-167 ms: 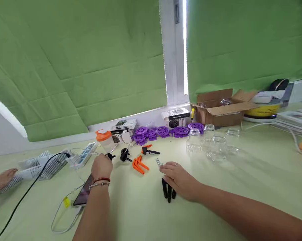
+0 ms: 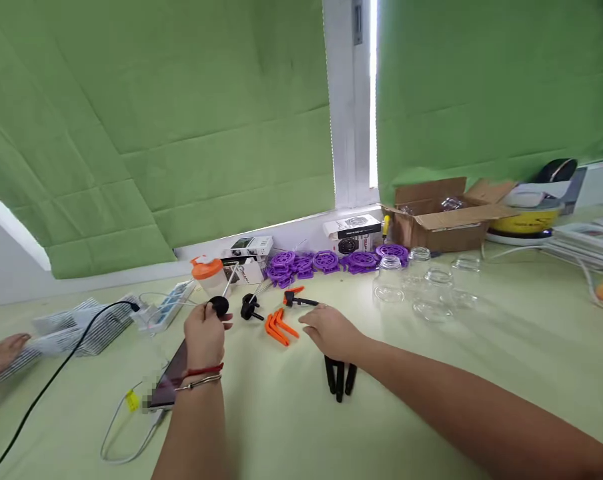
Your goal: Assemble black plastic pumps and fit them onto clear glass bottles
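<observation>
My left hand (image 2: pixel 204 335) is closed around a black round part (image 2: pixel 219 305) with a thin metal rod rising from it. My right hand (image 2: pixel 333 331) reaches over the table, fingers stretched and pointing left, with nothing visible in them. It is just right of the orange angled pieces (image 2: pixel 277 327), its fingertips near the end of a black stick-like part (image 2: pixel 299 302). Below its palm lie several black handles (image 2: pixel 339 383), their upper ends hidden. Between the hands, another black part with a rod (image 2: pixel 250 308) sits on the table.
Purple ring-shaped parts (image 2: pixel 325 261) line the back by small boxes (image 2: pixel 354 233). Clear glass jars (image 2: pixel 434 293) and an open carton (image 2: pixel 441 227) stand right. A shaker bottle (image 2: pixel 209 270), phone (image 2: pixel 170 380), cables and power strip (image 2: pixel 169 307) are left. Another person's hand (image 2: pixel 4 353) touches striped fabric (image 2: pixel 96 330).
My right hand has moved left and away from me, off the thin metal prongs it was touching. My left hand has turned, showing more of the black round part and its rod.
</observation>
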Demonstrator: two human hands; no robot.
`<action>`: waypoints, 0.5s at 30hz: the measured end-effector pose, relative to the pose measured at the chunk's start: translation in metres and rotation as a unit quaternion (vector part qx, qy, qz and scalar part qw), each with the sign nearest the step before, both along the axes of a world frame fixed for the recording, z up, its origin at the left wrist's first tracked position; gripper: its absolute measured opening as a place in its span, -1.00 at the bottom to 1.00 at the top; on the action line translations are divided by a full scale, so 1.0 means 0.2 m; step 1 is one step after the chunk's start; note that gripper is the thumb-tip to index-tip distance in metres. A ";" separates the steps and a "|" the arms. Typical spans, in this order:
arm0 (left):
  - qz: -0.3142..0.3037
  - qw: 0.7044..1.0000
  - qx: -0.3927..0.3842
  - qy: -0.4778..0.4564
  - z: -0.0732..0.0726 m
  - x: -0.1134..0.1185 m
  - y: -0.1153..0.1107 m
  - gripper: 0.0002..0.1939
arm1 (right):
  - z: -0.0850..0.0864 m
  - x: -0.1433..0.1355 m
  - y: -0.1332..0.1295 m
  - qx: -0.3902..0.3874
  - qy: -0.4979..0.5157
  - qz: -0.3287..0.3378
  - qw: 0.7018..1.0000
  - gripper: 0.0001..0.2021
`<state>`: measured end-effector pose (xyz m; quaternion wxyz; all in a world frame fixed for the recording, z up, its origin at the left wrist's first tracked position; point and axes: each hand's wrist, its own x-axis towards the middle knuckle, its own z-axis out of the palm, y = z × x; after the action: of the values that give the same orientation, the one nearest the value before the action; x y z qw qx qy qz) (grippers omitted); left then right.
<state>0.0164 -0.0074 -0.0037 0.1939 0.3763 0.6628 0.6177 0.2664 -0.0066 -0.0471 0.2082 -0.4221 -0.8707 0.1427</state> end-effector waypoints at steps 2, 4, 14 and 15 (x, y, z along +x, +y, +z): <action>-0.048 0.994 0.012 -0.095 -0.02 0.06 -0.02 -0.87 | 0.01 -0.11 0.06 -0.060 -0.033 -0.041 0.997 -0.73; -0.097 0.980 0.017 -0.175 -0.04 0.13 -0.04 -0.86 | 0.00 -0.20 0.09 -0.081 -0.045 -0.067 0.993 -0.74; -0.278 0.846 0.024 -0.454 -0.06 0.20 -0.06 -0.80 | -0.02 -0.11 0.12 -0.158 0.110 -0.126 0.973 -0.76; -0.288 0.839 0.020 -0.461 -0.05 0.20 -0.07 -0.80 | 0.00 -0.05 0.11 -0.216 0.195 -0.118 0.949 -0.77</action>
<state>0.0570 -0.0204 -0.0142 0.6391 0.2257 0.3459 0.6488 0.2566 0.0146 -0.0480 0.2932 -0.5208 -0.7052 0.3815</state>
